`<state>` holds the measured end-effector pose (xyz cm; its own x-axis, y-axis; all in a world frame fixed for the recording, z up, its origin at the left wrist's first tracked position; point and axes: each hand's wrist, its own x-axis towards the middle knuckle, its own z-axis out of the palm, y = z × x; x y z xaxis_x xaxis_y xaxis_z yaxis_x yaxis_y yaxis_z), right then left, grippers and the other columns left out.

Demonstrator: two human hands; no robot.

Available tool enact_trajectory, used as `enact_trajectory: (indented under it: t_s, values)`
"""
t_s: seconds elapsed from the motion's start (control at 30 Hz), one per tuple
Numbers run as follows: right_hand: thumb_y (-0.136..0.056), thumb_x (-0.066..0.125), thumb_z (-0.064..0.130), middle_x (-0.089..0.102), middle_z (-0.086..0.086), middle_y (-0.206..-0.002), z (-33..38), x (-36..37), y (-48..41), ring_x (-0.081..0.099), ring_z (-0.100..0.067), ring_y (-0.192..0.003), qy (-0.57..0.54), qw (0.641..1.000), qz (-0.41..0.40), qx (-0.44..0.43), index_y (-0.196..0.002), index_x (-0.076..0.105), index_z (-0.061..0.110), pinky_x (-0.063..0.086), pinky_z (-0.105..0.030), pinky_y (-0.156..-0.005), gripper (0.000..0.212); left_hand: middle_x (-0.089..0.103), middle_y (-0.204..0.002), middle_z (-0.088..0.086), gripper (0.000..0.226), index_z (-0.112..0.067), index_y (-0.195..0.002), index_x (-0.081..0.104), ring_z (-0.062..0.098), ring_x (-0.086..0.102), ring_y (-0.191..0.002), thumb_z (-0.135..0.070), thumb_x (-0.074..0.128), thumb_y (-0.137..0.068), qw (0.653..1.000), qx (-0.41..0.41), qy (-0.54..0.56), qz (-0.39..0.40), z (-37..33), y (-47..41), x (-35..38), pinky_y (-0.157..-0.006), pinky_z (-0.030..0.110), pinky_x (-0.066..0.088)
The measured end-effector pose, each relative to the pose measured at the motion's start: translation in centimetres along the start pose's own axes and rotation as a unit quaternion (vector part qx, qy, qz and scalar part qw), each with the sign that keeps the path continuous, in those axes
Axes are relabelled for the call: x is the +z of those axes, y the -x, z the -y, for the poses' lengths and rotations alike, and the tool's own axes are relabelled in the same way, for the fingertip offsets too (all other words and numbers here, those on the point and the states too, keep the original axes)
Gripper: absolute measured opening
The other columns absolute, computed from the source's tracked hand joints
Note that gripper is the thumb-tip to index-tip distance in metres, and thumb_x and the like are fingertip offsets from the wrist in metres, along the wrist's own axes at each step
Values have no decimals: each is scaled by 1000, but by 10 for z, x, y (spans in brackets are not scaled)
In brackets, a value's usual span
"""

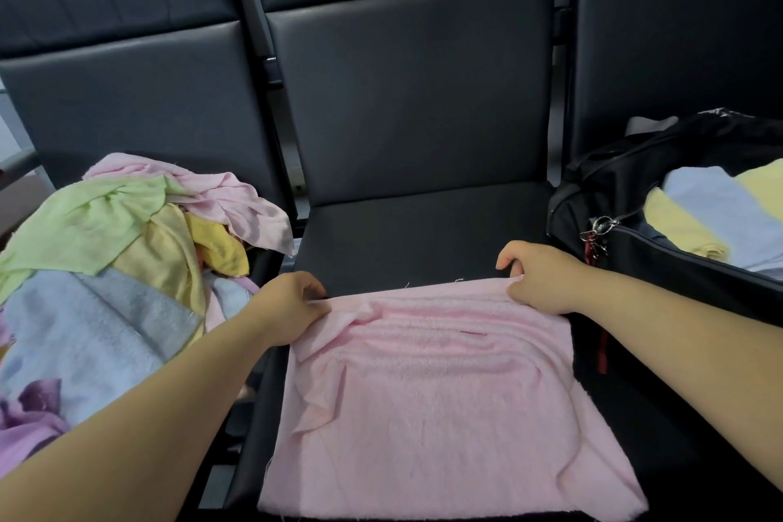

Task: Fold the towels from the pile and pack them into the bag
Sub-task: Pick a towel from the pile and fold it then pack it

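On the middle seat (406,233): your pink towel (445,415) lies spread out flat, rippled with creases along its far edge.
Left hand (292,307): you pinch the pink towel's far left corner, fingers curled on the cloth, which bunches just under your grip.
Right hand (538,278): you grip the pink towel's far right corner, fingers curled over its edge; your hands are well apart, one at each end of that far edge.
Pile (127,250): left of the pink towel, on the neighbouring seat, a loose heap of unfolded green, yellow, pink, pale blue and purple towels.
Bag (614,191): right of the pink towel, black, open at the top, near your right wrist.
Folded towels (712,208): inside the bag, pale blue and yellow, laid side by side.
Key ring (601,227): metal, on the bag's corner nearest the pink towel.
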<state>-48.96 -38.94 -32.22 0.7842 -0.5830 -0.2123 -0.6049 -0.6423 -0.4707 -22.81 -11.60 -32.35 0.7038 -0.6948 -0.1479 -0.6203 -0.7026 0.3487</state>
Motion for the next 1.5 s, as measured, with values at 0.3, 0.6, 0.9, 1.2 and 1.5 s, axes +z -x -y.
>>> enact_trajectory:
  t_s: [0.3, 0.6, 0.9, 1.2, 1.5]
  values:
    - [-84, 65, 10, 66, 7, -84, 7, -3, -1, 61, -12, -77, 20, 1000, 12, -19, -105, 57, 28, 47, -26, -66, 29, 65, -84, -6, 16, -21, -82, 63, 14, 61, -75, -32, 66, -93, 999, 10, -31, 20, -6, 0, -8, -60, 25, 43]
    - [-85, 59, 5, 61, 9, -93, 3, -12, 9, 55, -7, -79, 2, 997, -44, -67, -101, 59, 30, 38, -20, -64, 29, 61, -77, -7, 12, -26, -85, 61, 17, 59, -69, -28, 69, -92, 992, 45, 92, -78, -8, 23, -30, -54, 30, 46]
    - [-87, 59, 8, 70, 6, -79, 5, -17, 29, 64, -11, -71, -17, 997, -35, -69, -95, 64, 33, 55, -33, -70, 27, 64, -75, -11, 12, -32, -81, 69, 14, 62, -68, -31, 70, -93, 988, 58, 95, -106, -5, 47, -42, -54, 29, 53]
    - [-87, 65, 10, 63, 11, -99, 3, -3, 46, 59, -7, -87, 15, 995, -7, -99, -98, 63, 32, 52, -26, -80, 25, 69, -75, -8, 13, -32, -80, 68, 13, 63, -73, -24, 74, -88, 994, 50, 58, -73, 7, 60, -36, -67, 31, 50]
    - [-85, 60, 6, 63, 7, -76, 4, -1, 52, 58, -12, -78, 13, 992, -39, -123, -88, 58, 29, 50, -30, -72, 24, 69, -75, -9, 16, -34, -78, 67, 14, 64, -74, -22, 73, -87, 994, 49, 53, -85, 10, 58, -32, -67, 33, 51]
